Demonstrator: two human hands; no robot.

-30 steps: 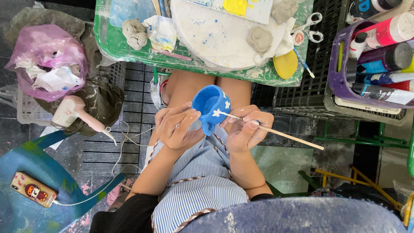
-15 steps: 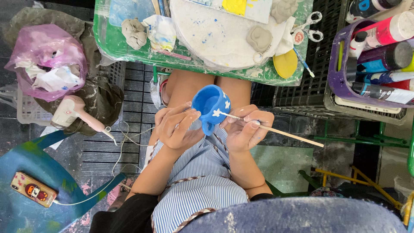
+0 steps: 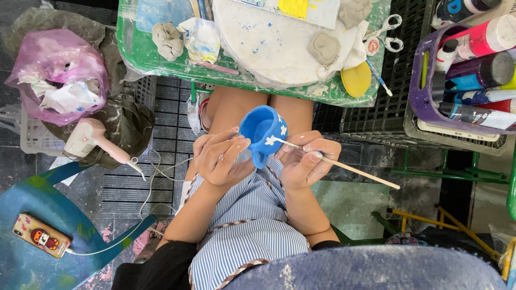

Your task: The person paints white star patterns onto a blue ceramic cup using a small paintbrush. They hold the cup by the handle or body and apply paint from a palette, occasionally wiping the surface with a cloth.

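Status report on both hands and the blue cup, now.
Left hand grips blue cup over the lap. Right hand holds thin brush, tip on the cup's white marks. Nothing between hands and cup.

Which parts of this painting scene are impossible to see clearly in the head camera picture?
- Blue clay cup: its far side and handle are partly hidden by the left hand.
- Paintbrush: its middle is covered by the right hand.
- Paint bottles: cut off by the right edge.
- Round white board: its top is cut off by the upper edge.
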